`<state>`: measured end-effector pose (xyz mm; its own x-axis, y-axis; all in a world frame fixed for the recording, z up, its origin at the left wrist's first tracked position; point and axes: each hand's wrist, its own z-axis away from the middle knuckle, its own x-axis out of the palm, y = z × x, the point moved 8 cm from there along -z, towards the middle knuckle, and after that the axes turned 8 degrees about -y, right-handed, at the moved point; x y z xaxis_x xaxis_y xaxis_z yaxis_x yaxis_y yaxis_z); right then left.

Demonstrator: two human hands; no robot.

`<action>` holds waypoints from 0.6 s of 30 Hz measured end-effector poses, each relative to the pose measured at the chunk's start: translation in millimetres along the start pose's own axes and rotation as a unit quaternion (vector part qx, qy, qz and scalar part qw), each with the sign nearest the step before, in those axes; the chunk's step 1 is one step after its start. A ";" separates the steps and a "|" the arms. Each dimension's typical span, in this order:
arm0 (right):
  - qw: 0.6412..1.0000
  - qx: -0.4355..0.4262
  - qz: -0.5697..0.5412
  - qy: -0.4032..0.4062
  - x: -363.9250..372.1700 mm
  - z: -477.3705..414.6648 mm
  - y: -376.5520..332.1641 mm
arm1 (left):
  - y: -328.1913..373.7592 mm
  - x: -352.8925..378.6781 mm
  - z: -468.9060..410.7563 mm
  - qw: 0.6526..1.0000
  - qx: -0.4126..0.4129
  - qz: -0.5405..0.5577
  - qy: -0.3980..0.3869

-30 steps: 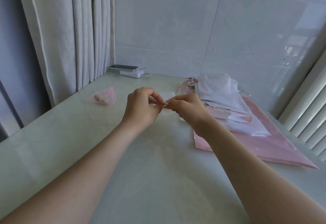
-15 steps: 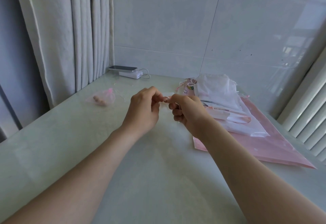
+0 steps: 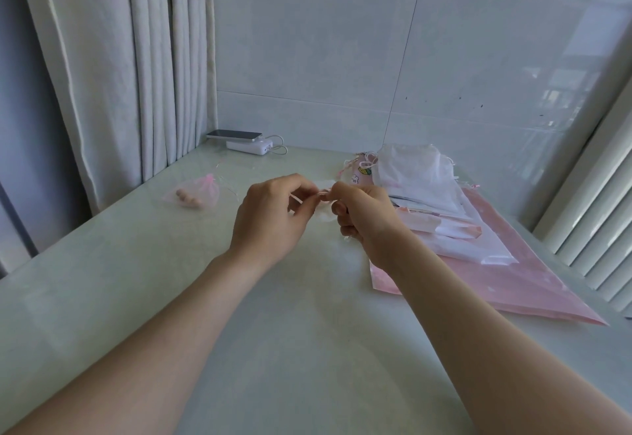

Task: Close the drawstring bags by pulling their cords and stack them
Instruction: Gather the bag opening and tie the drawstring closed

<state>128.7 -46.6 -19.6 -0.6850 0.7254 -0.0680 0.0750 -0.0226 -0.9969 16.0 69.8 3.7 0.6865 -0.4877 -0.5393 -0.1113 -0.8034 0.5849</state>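
Above the middle of the pale table [image 3: 307, 349], my left hand [image 3: 270, 217] and my right hand [image 3: 364, 219] meet over a small sheer white drawstring bag [image 3: 324, 210]. Both hands pinch its thin pink cord at the bag's mouth, fingertips almost touching. Most of the bag is hidden behind my fingers. A closed sheer pink bag [image 3: 196, 193] with round beige pieces inside lies alone at the left. To the right sits a pile of white and pink bags [image 3: 415, 174].
A large pink flat pouch [image 3: 533, 284] lies under the pile at the right. A phone [image 3: 234, 135] on a white power bank [image 3: 249, 146] stands by the back wall. A grey curtain [image 3: 113, 68] hangs along the left edge; a ribbed radiator [image 3: 602, 215] is at the right.
My hands have shifted slightly and my fingers have regripped on the small white bag, now pinching its pink cord. The other bags have not moved.
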 end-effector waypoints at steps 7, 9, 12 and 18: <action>1.000 -0.002 0.001 0.010 0.8 -0.9 1.1 | -13.3 11.6 -4.8 0.974 -0.137 0.157 -0.087; 1.000 0.002 -0.004 0.024 -4.3 -0.6 2.0 | -21.4 0.4 -5.6 0.960 -0.179 0.211 -0.042; 1.000 0.002 -0.008 0.029 -6.8 -0.1 1.9 | -28.2 4.3 -1.6 0.942 -0.233 0.222 -0.089; 0.998 -0.030 0.059 -0.006 4.1 3.2 -2.9 | -18.0 28.8 8.0 0.926 -0.246 0.181 -0.222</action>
<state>123.3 -45.8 -17.1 -0.6778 0.7116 -0.1849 0.1979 -0.0657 -0.9780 32.1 67.5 -27.2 0.2935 -0.8747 -0.3856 0.1384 -0.3603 0.9225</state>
